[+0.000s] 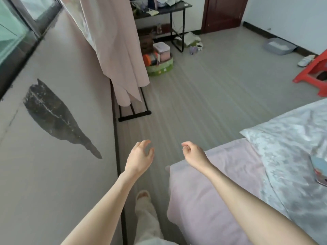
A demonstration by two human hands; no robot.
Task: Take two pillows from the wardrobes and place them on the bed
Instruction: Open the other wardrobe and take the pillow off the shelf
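The bed fills the lower right, with a pink sheet and a pale blue-grey quilt over it. A patterned pillow-like item shows at the right edge on the quilt. On the left stands a grey wardrobe door with a dark leaf-shaped marking. My left hand hangs over the floor between wardrobe and bed, fingers apart and holding nothing. My right hand hovers over the bed's corner, fingers loosely curled with nothing in them.
A pink curtain hangs over a black floor rack. Boxes and containers sit beyond it, under a black desk. A red plastic stool, white shoes and a grey tray stand at the right. Grey floor runs ahead.
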